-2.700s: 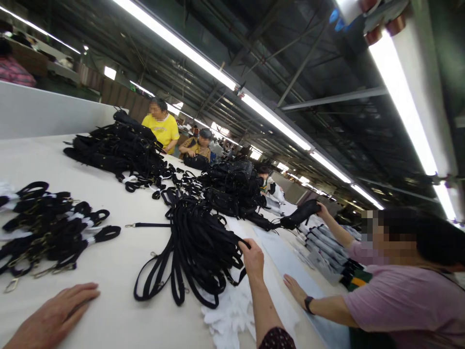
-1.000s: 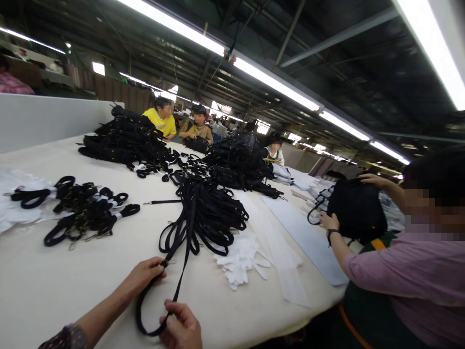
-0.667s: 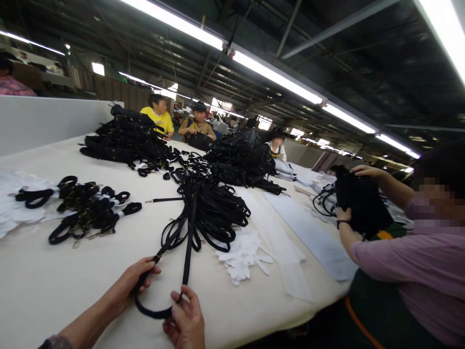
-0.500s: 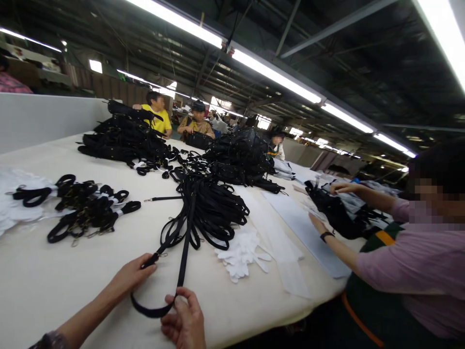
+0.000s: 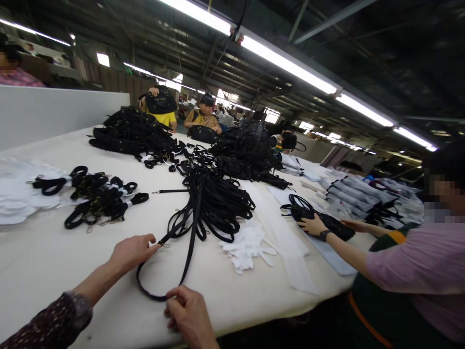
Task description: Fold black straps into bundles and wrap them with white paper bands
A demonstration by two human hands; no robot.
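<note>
A long black strap (image 5: 188,264) runs from the heap of black straps (image 5: 218,203) down to the near side of the table, where it bends in a loop. My left hand (image 5: 134,253) has its thumb and fingers closed on the strap beside a small metal hook (image 5: 165,245). At the bottom of the loop, my right hand (image 5: 191,310) pinches the same strap between thumb and curled fingers. Part of the strap is hidden beneath the left fingers.
Bundled short straps (image 5: 103,194) and white sheets (image 5: 22,189) lie left. White cut pieces (image 5: 249,247) sit right of the heap. Piles of black bags (image 5: 250,150) stand farther back. At right a co-worker (image 5: 403,257) handles a black bag (image 5: 327,223); other people work across the table.
My left hand has shifted slightly up along the strap, its fingers straighter. My right hand has turned palm down at the loop's bottom. The co-worker at right now has a bag laid flat.
</note>
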